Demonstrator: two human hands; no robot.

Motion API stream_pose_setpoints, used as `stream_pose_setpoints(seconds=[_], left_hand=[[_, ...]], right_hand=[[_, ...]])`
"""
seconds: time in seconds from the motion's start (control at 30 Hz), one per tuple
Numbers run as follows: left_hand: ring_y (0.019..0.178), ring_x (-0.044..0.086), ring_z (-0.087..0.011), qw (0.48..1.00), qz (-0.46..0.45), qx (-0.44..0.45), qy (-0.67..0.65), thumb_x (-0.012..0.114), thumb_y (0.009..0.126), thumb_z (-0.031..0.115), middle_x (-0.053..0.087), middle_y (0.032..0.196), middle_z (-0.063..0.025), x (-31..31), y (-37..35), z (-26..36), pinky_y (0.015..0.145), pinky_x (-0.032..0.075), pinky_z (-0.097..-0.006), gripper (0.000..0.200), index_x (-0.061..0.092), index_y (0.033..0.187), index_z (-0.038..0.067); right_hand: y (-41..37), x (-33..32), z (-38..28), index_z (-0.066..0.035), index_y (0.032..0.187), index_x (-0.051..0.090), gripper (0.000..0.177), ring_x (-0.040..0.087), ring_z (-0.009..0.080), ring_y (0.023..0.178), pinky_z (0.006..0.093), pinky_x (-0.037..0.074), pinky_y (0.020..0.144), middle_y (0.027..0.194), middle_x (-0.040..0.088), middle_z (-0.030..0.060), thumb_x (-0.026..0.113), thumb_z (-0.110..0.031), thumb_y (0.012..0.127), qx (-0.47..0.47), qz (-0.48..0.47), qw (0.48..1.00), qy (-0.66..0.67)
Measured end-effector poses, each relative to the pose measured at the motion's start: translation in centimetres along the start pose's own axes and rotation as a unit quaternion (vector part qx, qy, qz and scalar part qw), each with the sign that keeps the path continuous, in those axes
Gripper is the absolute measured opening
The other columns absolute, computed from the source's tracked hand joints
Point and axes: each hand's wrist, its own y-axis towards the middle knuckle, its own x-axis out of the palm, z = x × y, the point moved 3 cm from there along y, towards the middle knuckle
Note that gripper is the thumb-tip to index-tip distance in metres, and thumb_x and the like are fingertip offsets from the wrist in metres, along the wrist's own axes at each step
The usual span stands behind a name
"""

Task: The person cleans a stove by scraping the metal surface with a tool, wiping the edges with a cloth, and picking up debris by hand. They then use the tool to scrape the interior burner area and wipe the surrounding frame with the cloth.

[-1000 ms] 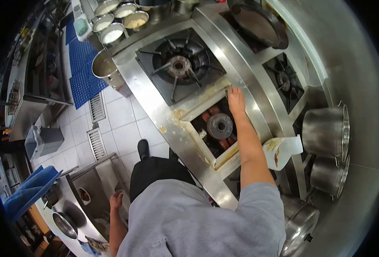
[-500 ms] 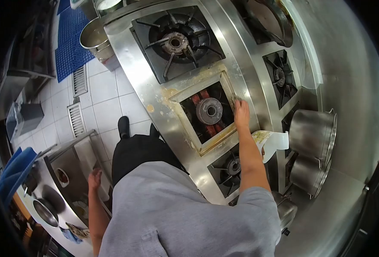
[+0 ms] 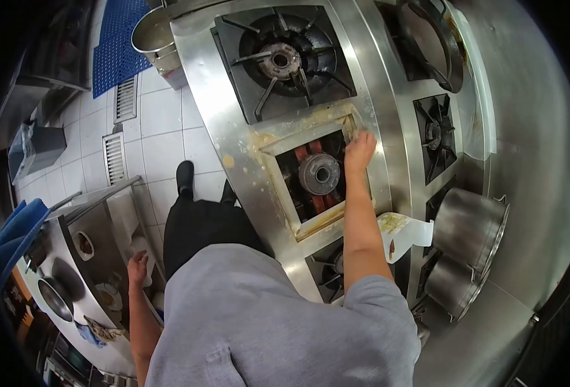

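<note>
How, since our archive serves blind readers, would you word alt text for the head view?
Seen from above, a person in a grey shirt presses the right hand on the stained steel rim of a grateless burner well on a commercial stove. The left hand hangs by a steel counter behind; two steel pots stand at the picture's right.

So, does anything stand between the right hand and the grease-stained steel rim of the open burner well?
Nothing visible does. The right hand lies on the grease-stained steel rim at its far right corner, beside the round grey burner head; no grate covers the well.
</note>
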Motion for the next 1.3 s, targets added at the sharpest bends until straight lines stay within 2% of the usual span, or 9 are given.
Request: stream_pose_setpoints(seconds=[0.17, 0.37, 0.5, 0.7, 0.83, 0.93, 1.0, 1.13, 1.3], left_hand=[[0.107, 0.064, -0.0286, 0.998, -0.008, -0.054, 0.013, 0.06, 0.087, 0.026, 0.068, 0.111, -0.0196, 0.6, -1.8, 0.4, 0.092, 0.047, -0.0355, 0.038, 0.066, 0.117, 0.003], [0.104, 0.064, -0.0234, 0.997, -0.03, -0.059, 0.035, 0.059, 0.09, 0.024, 0.069, 0.108, -0.0177, -1.3, 1.8, 2.2, 0.091, 0.047, -0.0334, 0.036, 0.065, 0.118, 0.003], [0.098, 0.066, -0.0232, 0.999, -0.005, 0.037, 0.017, 0.058, 0.091, 0.023, 0.07, 0.103, -0.0169, -2.9, 4.1, 6.0, 0.089, 0.048, -0.0327, 0.037, 0.064, 0.119, 0.0], [0.098, 0.067, -0.024, 0.995, -0.046, 0.061, 0.063, 0.056, 0.092, 0.023, 0.071, 0.103, -0.0171, -2.0, 5.1, 8.6, 0.087, 0.049, -0.0333, 0.035, 0.065, 0.116, -0.001], [0.097, 0.068, -0.0261, 0.982, -0.088, 0.114, 0.122, 0.057, 0.091, 0.025, 0.071, 0.1, -0.0164, -2.4, 5.5, 8.8, 0.085, 0.05, -0.0338, 0.035, 0.066, 0.114, 0.0], [0.097, 0.068, -0.0283, 0.973, -0.102, 0.126, 0.163, 0.056, 0.091, 0.029, 0.071, 0.099, -0.0164, -3.7, 6.8, 7.9, 0.085, 0.051, -0.0347, 0.036, 0.067, 0.112, 0.002], [0.097, 0.068, -0.03, 0.981, -0.101, 0.076, 0.146, 0.056, 0.091, 0.03, 0.071, 0.1, -0.0168, -4.7, 7.9, 7.5, 0.085, 0.05, -0.0356, 0.037, 0.066, 0.113, 0.002], [0.099, 0.066, -0.03, 0.984, -0.071, 0.109, 0.121, 0.056, 0.092, 0.032, 0.07, 0.104, -0.0186, -6.6, 9.0, 9.8, 0.087, 0.049, -0.0358, 0.04, 0.065, 0.114, 0.0], [0.104, 0.064, -0.0265, 0.993, -0.081, 0.072, 0.033, 0.057, 0.091, 0.03, 0.069, 0.109, -0.0182, -5.8, 11.5, 6.6, 0.091, 0.047, -0.0342, 0.04, 0.064, 0.117, 0.0]], right_hand=[[4.4, 3.1, -1.8, 0.0, 0.089, 0.06, 0.019, 0.053, 0.0404, 0.089, 0.0483, 0.043, 0.081, 0.093, 0.056, 0.0188, 0.06, 0.005, 0.07, -0.016, -0.013, 0.999, -0.026], [-2.1, -2.3, 1.7, -0.002, 0.088, 0.057, 0.015, 0.053, 0.0395, 0.093, 0.0495, 0.043, 0.085, 0.095, 0.056, 0.0195, 0.059, 0.003, 0.073, 0.008, -0.09, 0.996, -0.009], [-9.0, -5.8, 6.6, -0.001, 0.089, 0.059, 0.013, 0.053, 0.0391, 0.094, 0.0477, 0.044, 0.084, 0.095, 0.057, 0.0183, 0.059, 0.001, 0.076, 0.081, -0.167, 0.979, -0.087], [-13.0, -8.2, 5.4, -0.001, 0.089, 0.066, 0.012, 0.056, 0.0347, 0.095, 0.045, 0.046, 0.085, 0.098, 0.058, 0.0168, 0.056, -0.006, 0.084, -0.008, -0.242, 0.959, -0.148], [-14.3, -6.9, 6.0, -0.001, 0.088, 0.072, 0.018, 0.059, 0.0327, 0.1, 0.0432, 0.048, 0.087, 0.103, 0.061, 0.0164, 0.058, -0.013, 0.084, 0.101, -0.305, 0.908, -0.268], [-14.6, -6.2, 6.2, -0.001, 0.09, 0.072, 0.02, 0.063, 0.0346, 0.095, 0.0439, 0.051, 0.084, 0.1, 0.065, 0.0181, 0.058, -0.012, 0.084, 0.131, -0.32, 0.902, -0.259], [-16.2, -6.0, 5.0, -0.001, 0.088, 0.071, 0.019, 0.065, 0.0361, 0.092, 0.0448, 0.052, 0.081, 0.098, 0.066, 0.0186, 0.057, -0.012, 0.085, 0.147, -0.337, 0.901, -0.232], [-20.4, -6.4, -1.3, -0.003, 0.08, 0.069, 0.017, 0.067, 0.0368, 0.091, 0.0448, 0.054, 0.08, 0.094, 0.068, 0.0206, 0.055, -0.012, 0.085, 0.133, -0.393, 0.897, -0.153], [-23.3, -8.4, -8.1, 0.001, 0.084, 0.068, 0.018, 0.066, 0.0375, 0.092, 0.0444, 0.053, 0.083, 0.097, 0.066, 0.0228, 0.054, -0.012, 0.085, 0.165, -0.409, 0.884, -0.151]])
